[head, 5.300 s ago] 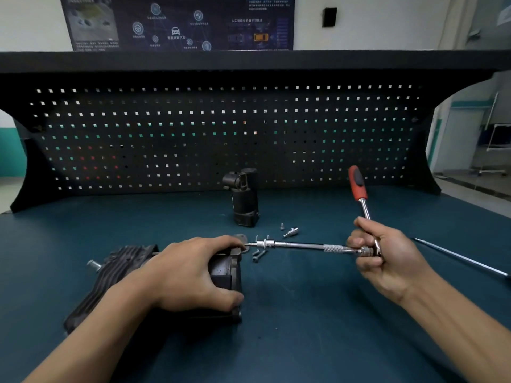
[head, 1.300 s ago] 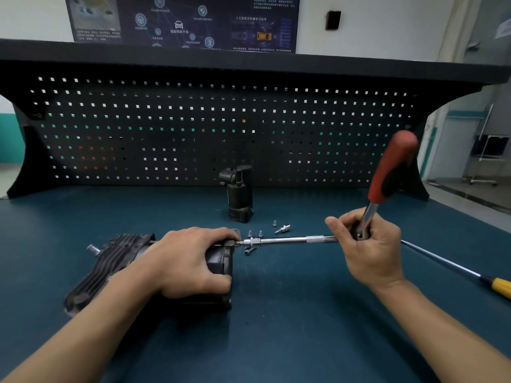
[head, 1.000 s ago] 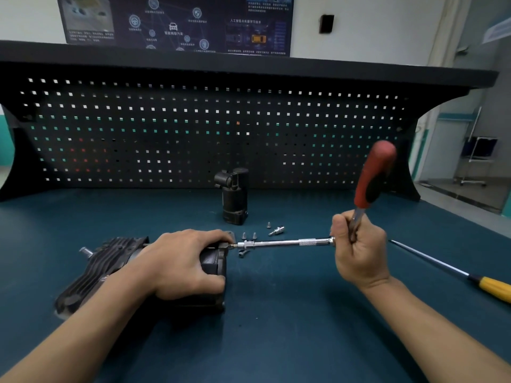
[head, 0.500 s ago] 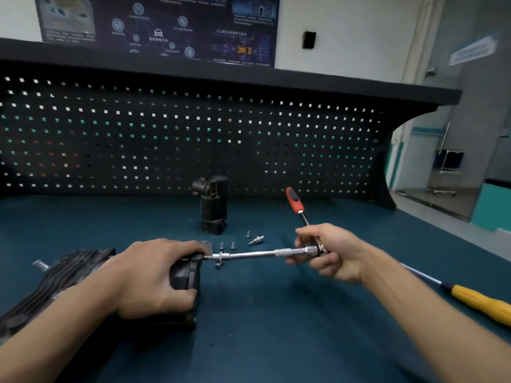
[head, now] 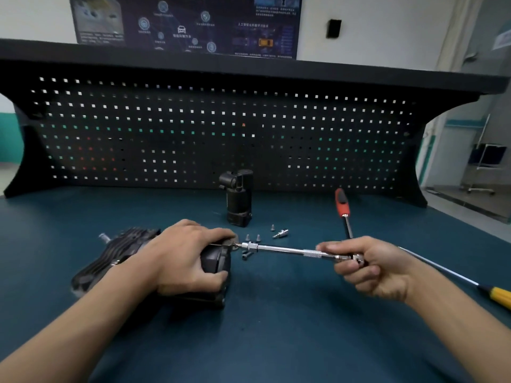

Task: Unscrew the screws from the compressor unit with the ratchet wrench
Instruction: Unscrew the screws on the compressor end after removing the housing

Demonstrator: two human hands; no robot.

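The compressor (head: 124,251) is laid on its side on the bench (head: 276,333), left of centre, with its finned body turned to the left. It is held down by the left hand (head: 182,258), whose fingers are curled over its right end and whose thumb is pressed against the near face. The wrench (head: 342,204) is grasped at its head by the right hand (head: 370,268); the fingers are clenched round the joint where the bar (head: 287,249) meets the head, and the index finger is stretched a little along the bar. The red grip is pointed up and away, toward the pegboard (head: 221,134). The bar is run leftward, almost level, and its tip is set at the compressor's right end, just beside the left index fingertip. Whether the tip is seated on a screw cannot be told, since the spot is covered by the hand. Loose screws (head: 248,238) are scattered on the bench just behind and under the bar, with a small silver socket (head: 280,233) beside them. A black cylinder (head: 239,200) is stood upright behind these. A screwdriver (head: 496,297) with a yellow grip is laid at the right edge, its shaft aimed toward the right wrist
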